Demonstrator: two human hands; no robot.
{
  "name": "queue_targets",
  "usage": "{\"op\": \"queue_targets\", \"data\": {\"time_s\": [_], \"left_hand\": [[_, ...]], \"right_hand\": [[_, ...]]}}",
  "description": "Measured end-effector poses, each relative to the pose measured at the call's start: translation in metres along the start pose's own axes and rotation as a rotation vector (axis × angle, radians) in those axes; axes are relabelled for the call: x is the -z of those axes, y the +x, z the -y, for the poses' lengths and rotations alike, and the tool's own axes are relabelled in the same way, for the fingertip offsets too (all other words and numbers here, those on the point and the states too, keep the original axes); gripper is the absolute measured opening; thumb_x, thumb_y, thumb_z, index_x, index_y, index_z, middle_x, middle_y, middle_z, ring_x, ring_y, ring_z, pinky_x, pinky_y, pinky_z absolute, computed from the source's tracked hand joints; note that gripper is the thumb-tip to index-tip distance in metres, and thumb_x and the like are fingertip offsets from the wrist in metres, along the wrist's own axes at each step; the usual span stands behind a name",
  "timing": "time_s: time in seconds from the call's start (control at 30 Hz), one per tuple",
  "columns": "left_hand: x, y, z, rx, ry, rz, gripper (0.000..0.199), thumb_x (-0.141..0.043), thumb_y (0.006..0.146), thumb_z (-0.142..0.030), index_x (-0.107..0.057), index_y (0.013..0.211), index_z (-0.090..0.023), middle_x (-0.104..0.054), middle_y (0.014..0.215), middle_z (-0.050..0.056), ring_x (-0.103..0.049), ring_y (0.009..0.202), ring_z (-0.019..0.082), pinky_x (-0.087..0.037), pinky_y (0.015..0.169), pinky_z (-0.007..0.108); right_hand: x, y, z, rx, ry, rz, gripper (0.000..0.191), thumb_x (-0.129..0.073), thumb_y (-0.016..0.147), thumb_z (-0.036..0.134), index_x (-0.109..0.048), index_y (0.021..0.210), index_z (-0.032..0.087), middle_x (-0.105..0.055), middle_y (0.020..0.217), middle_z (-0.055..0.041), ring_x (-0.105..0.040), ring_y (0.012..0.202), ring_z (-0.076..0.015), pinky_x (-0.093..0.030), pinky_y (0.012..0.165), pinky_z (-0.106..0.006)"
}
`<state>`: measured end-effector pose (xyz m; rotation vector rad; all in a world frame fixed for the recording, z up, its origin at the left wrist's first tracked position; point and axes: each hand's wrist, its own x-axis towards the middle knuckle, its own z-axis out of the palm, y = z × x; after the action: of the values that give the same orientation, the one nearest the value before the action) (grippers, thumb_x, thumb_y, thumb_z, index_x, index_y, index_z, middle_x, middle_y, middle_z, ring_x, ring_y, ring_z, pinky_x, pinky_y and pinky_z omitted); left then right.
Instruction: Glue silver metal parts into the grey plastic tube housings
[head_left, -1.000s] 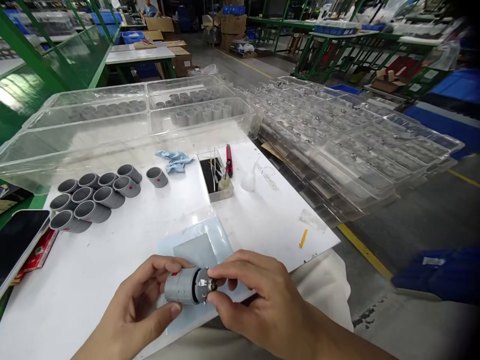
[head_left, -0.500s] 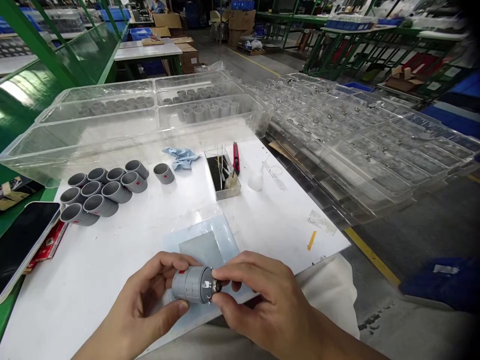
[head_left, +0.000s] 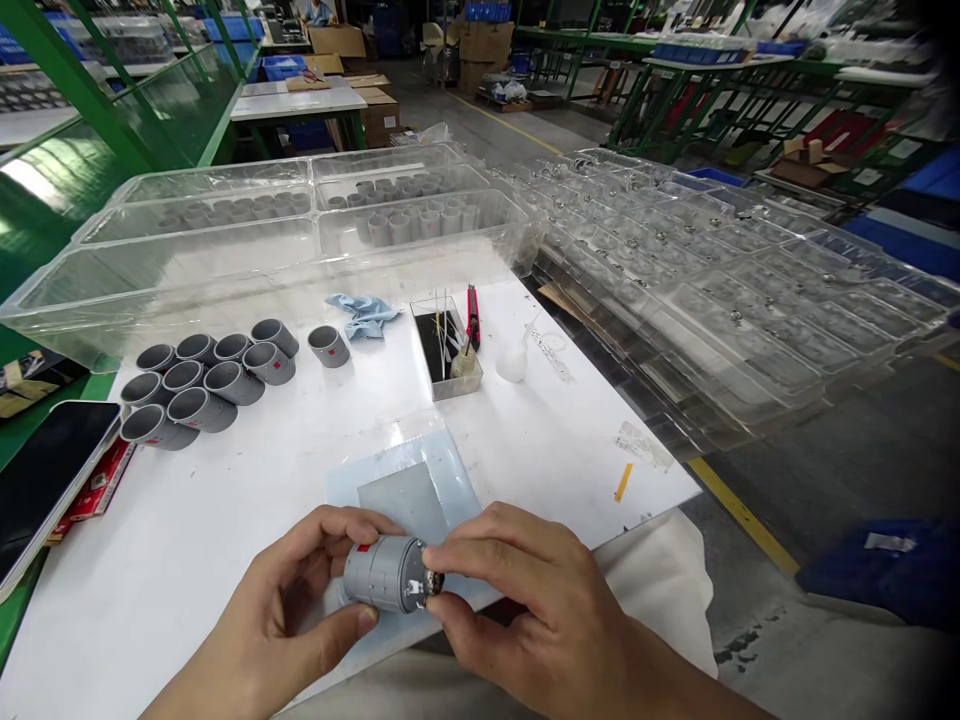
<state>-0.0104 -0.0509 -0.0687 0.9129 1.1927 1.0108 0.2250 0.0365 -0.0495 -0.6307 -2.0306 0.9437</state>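
Note:
Above the near edge of the table, my left hand (head_left: 296, 590) is wrapped round a grey plastic cylinder (head_left: 379, 572) with a small red mark. The cylinder lies on its side, its detailed end towards my right hand (head_left: 517, 590). Thumb and forefinger of that hand pinch the dark metallic end piece (head_left: 433, 581), which carries small white and silver details; my fingertips hide part of it. Beneath my hands lies a light blue sheet (head_left: 352, 485) with a grey rectangular pad (head_left: 405, 498) on it.
Several grey tubes (head_left: 232, 382) stand at the left, near a phone (head_left: 56, 470). A blue cloth (head_left: 364, 315), a small clear box (head_left: 456, 390) with tools, a red cutter (head_left: 473, 315) and a squeeze bottle (head_left: 512, 362) lie farther back. Clear trays (head_left: 247, 250) stand behind.
The end piece has turned on the cylinder: its white detail now sits lower, nearer my right thumb. Both hands have stayed nearly in place.

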Motion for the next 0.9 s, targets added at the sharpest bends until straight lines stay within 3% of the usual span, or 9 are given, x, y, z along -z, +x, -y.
{"op": "queue_targets", "data": {"time_s": [0.27, 0.37, 0.47, 0.67, 0.9], "left_hand": [[-0.003, 0.001, -0.002, 0.008, 0.024, -0.075, 0.025, -0.085, 0.086, -0.031, -0.071, 0.106, -0.033, -0.077, 0.122, 0.001, -0.068, 0.116, 0.02, -0.055, 0.095, 0.024], [-0.004, 0.0, -0.002, 0.037, 0.022, -0.139, 0.028, -0.09, 0.08, -0.033, -0.076, 0.105, -0.031, -0.079, 0.12, 0.001, -0.071, 0.114, 0.022, -0.058, 0.094, 0.024], [-0.006, -0.001, -0.001, 0.072, 0.033, -0.196, 0.034, -0.094, 0.074, -0.035, -0.08, 0.104, -0.03, -0.082, 0.116, 0.003, -0.074, 0.109, 0.023, -0.06, 0.09, 0.024], [-0.007, -0.002, 0.003, 0.061, 0.058, -0.234, 0.034, -0.095, 0.073, -0.036, -0.082, 0.103, -0.029, -0.083, 0.115, 0.004, -0.076, 0.109, 0.024, -0.061, 0.09, 0.023], [-0.007, -0.002, 0.006, -0.002, 0.108, -0.25, 0.027, -0.09, 0.078, -0.031, -0.079, 0.102, -0.027, -0.081, 0.123, 0.007, -0.073, 0.12, 0.028, -0.061, 0.099, 0.032]], "right_hand": [[-0.004, -0.002, -0.003, -0.028, 0.035, 0.013, 0.025, -0.077, 0.087, 0.009, -0.079, 0.111, 0.014, -0.079, 0.095, -0.0077, -0.076, 0.087, -0.017, -0.065, 0.078, -0.023], [-0.001, -0.003, -0.006, -0.106, 0.063, 0.082, 0.024, -0.073, 0.093, 0.013, -0.078, 0.116, 0.015, -0.079, 0.101, -0.0092, -0.075, 0.093, -0.0178, -0.065, 0.083, -0.026], [0.004, -0.004, -0.008, -0.152, 0.07, 0.16, 0.026, -0.071, 0.095, 0.013, -0.078, 0.12, 0.013, -0.077, 0.103, -0.01, -0.074, 0.09, -0.0166, -0.065, 0.078, -0.024], [0.006, -0.006, -0.01, -0.123, 0.053, 0.159, 0.025, -0.072, 0.092, 0.011, -0.079, 0.116, 0.01, -0.076, 0.099, -0.0099, -0.072, 0.086, -0.016, -0.064, 0.074, -0.023], [0.004, -0.009, -0.012, -0.047, 0.027, 0.154, 0.024, -0.069, 0.096, 0.01, -0.076, 0.119, 0.011, -0.077, 0.103, -0.0111, -0.074, 0.094, -0.0189, -0.066, 0.085, -0.029]]}}
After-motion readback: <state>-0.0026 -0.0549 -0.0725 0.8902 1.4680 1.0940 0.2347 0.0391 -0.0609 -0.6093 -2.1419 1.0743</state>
